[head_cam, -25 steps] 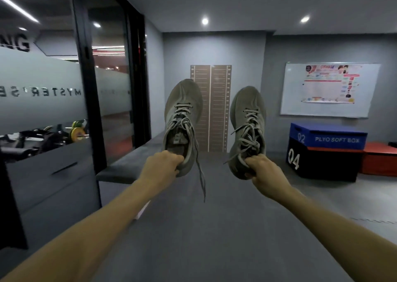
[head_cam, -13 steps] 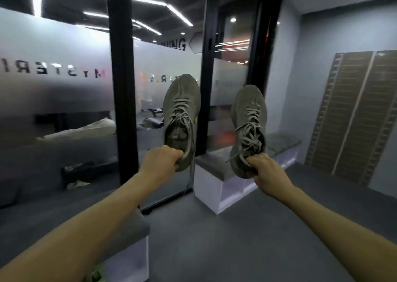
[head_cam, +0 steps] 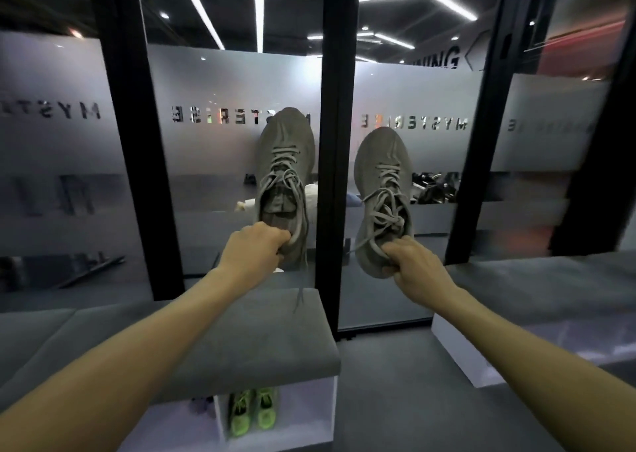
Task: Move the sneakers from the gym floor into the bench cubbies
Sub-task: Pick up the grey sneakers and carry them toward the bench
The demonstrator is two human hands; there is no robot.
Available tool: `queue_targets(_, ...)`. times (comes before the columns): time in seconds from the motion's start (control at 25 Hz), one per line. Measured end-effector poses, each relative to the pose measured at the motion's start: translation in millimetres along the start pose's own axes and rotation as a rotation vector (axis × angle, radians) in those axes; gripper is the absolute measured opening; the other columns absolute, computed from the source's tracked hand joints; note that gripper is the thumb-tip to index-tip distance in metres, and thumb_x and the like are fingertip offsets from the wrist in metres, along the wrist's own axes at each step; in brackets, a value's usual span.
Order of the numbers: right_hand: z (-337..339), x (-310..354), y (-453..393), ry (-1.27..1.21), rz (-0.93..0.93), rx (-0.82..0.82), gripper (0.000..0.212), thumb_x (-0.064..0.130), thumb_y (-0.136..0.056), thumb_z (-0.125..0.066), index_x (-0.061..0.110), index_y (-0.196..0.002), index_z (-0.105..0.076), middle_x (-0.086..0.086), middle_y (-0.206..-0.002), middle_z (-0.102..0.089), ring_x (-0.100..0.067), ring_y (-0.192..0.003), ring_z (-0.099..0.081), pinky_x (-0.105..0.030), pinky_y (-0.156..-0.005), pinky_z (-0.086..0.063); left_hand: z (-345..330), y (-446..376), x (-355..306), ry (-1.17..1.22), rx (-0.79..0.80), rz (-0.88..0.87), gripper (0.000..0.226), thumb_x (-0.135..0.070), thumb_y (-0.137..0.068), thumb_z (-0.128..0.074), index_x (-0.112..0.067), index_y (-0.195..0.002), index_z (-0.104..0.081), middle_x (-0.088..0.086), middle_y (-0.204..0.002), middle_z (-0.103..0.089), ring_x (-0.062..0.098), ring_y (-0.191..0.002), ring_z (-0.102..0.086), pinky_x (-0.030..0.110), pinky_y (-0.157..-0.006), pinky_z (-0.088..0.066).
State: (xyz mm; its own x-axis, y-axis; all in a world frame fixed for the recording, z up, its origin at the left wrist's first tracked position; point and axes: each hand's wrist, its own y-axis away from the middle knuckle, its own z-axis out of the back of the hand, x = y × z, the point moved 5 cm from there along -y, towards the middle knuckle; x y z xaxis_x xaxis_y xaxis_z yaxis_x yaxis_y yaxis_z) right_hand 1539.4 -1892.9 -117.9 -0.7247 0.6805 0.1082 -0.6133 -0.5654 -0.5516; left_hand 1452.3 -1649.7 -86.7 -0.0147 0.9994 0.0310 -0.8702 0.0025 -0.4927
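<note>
1. Since the earlier frame the view has swung left and down — the bench (head_cam: 261, 341) now lies directly below the arms, its cubby (head_cam: 320, 413) in view.
2. Left hand (head_cam: 253, 248) grips the left sneaker (head_cam: 285, 176) at the heel; right hand (head_cam: 418, 269) grips the right sneaker (head_cam: 383, 190) likewise. Both sneakers are toes-up, in the air above the bench.
3. Green shoes (head_cam: 253, 412) already fill the near cubby — judged: another cubby is needed.

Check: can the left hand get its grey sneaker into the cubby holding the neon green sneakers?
Probably not: the left hand has a free path down, but neon green sneakers already fill that white cubby.
</note>
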Motion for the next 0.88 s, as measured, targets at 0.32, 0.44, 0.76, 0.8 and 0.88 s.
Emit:
queue_targets(0.32,-41.3,-13.1,-73.2,-0.075,0.077,-0.004,0.027,0.002,-0.074,-0.062,0.022,-0.074,-0.043,-0.007,-0.086,-0.055,-0.031,-0.083,-0.052,-0.036,-0.059,-0.042,-22.7,-38.4,27.0,-0.085,-0.017,0.051,0.009,-0.019,-0.083,-0.061,-0.023,-0.092,-0.063,0.006,-0.091,-0.064,0.032,-0.086,-0.060,0.034,-0.064,-0.039)
queue_targets(0.44,-64.6,-31.1,-102.4,-0.095,0.087,0.019,0.031,0.005,-0.077,-0.062,0.027,-0.074,-0.040,-0.005,-0.088,-0.055,-0.029,-0.084,-0.053,-0.032,-0.061,-0.036,-42.3,-64.1,34.6,-0.105,-0.023,0.073,0.009,-0.018,-0.084,-0.060,-0.021,-0.092,-0.063,0.006,-0.089,-0.064,0.030,-0.085,-0.061,0.035,-0.063,-0.041)
queue_targets(0.76,-155.3,-118.8,-198.1,-0.123,0.115,0.034,0.015,0.000,-0.076,-0.063,0.013,-0.079,-0.055,0.004,-0.082,-0.050,-0.024,-0.089,-0.051,-0.028,-0.063,-0.032,-141.7,-173.6,58.2,-0.162,0.028,0.159,0.010,-0.023,-0.085,-0.063,-0.021,-0.095,-0.062,0.006,-0.091,-0.064,0.030,-0.088,-0.061,0.034,-0.064,-0.039)
queue_targets(0.8,-168.9,-129.6,-209.8,-0.128,0.121,0.043,0.014,0.001,-0.076,-0.063,0.013,-0.079,-0.055,0.003,-0.083,-0.051,-0.024,-0.087,-0.051,-0.029,-0.063,-0.033,-156.1,-187.3,60.2,-0.170,0.037,0.161,0.010,-0.023,-0.085,-0.063,-0.021,-0.095,-0.062,0.006,-0.092,-0.065,0.029,-0.089,-0.061,0.034,-0.064,-0.038)
queue_targets(0.88,-191.5,-143.8,-224.8,-0.143,0.139,0.066,0.019,0.001,-0.076,-0.062,0.017,-0.074,-0.051,0.005,-0.081,-0.050,-0.023,-0.085,-0.051,-0.029,-0.062,-0.035,-180.3,-205.0,63.7,-0.171,0.049,0.165,0.010,-0.023,-0.086,-0.062,-0.021,-0.096,-0.061,0.006,-0.094,-0.065,0.029,-0.090,-0.061,0.035,-0.065,-0.039)
